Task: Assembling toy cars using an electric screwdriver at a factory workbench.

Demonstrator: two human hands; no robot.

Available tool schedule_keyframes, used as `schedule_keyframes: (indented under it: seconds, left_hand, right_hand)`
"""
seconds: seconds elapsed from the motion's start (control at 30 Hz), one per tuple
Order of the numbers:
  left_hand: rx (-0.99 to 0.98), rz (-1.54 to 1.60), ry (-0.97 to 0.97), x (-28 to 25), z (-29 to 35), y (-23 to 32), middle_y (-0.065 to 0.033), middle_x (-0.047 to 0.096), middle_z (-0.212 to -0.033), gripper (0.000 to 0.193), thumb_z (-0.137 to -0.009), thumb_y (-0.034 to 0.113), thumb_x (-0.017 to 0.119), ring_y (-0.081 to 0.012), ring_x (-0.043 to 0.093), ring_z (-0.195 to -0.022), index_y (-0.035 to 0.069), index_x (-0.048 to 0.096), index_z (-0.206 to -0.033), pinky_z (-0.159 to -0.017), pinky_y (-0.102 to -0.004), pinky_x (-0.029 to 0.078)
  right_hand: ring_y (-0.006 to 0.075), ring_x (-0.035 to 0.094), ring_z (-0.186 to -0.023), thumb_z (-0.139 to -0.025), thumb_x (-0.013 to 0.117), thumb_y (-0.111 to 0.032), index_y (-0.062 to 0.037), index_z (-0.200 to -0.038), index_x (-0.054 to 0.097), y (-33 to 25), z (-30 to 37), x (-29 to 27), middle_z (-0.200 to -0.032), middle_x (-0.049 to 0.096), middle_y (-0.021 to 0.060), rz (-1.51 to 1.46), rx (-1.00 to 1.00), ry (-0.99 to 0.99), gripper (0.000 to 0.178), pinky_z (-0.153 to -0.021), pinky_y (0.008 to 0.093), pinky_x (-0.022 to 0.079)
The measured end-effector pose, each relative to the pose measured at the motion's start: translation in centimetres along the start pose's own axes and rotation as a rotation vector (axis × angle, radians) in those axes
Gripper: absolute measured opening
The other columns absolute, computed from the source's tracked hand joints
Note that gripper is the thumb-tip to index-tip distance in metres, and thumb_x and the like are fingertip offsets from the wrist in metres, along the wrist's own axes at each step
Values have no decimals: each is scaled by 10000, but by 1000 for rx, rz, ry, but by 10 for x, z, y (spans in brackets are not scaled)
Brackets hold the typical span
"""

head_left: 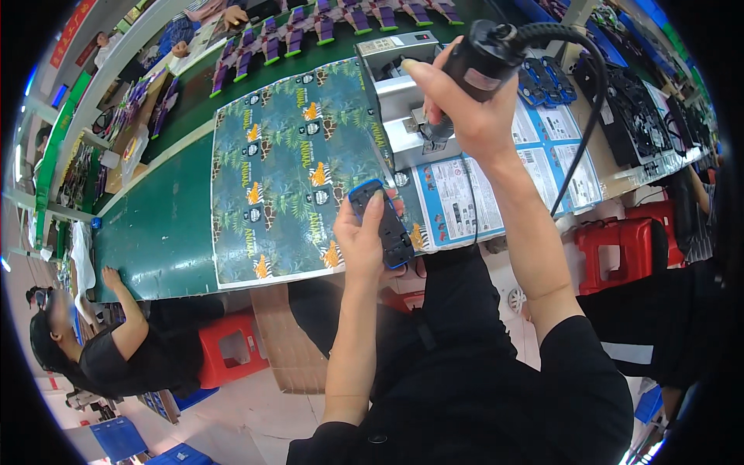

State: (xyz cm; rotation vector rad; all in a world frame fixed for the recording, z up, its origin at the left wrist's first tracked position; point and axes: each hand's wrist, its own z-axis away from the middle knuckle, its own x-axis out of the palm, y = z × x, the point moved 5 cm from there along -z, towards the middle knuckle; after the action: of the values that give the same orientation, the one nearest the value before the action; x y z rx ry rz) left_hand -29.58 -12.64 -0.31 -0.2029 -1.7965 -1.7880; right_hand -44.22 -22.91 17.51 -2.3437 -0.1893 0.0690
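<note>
So, we'd want the black screwdriver point(480, 58) square to the metal box point(396, 108), going in gently, minding the cable point(602, 85). Our right hand point(477, 112) wraps snugly round that screwdriver, thumb sticking out, forearm reaching forward. Our left hand point(362, 232), closer in, grips the blue-and-black plastic part point(394, 232), thumb on top, fingers curled around, at the table's point(155, 252) front edge.

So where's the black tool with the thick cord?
In the head view, the black tool is in the right hand, upper right of centre, its lower end by the silver box.
</note>
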Motion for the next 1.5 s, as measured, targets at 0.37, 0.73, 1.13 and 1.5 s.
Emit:
schedule_keyframes:
  seconds: [0.37, 0.73, 1.13, 1.5]
  left_hand:
    - [17, -7, -22, 4, 5, 5, -62, 677, -913, 199, -958, 173, 639, -106, 648, -757, 17, 594, -1074, -628, -261, 560]
    - [96, -37, -12, 2, 1, 5, -64, 675, -826, 204, -964, 185, 631, -85, 627, -686, 7, 611, -1061, -589, -235, 523]
    - [92, -47, -25, 1, 0, 4, -62, 674, -824, 193, -956, 166, 644, -79, 623, -689, -5, 610, -1038, -603, -231, 526]
    - [112, -45, -26, 0, -3, -1, -49, 676, -821, 226, -952, 192, 661, -73, 621, -709, -15, 626, -1036, -626, -230, 519]
  right_hand:
    - [179, 526, -507, -925, 548, -110, -42, -880, 498, -30, 40, 2, -618, 517, 77, -679, 167, 14, 96, -580, 355, 487]
    - [176, 526, -540, -931, 543, -146, -36, -907, 491, -19, 55, 45, -661, 520, 80, -529, 77, -45, 124, -594, 348, 491]
    - [184, 530, -572, -912, 563, -155, -24, -959, 503, -29, 53, 43, -687, 530, 84, -486, 34, -106, 151, -612, 350, 477]
    - [179, 532, -589, -911, 578, -181, -27, -971, 504, -23, 52, 46, -700, 531, 80, -436, 44, -154, 181, -617, 342, 473]
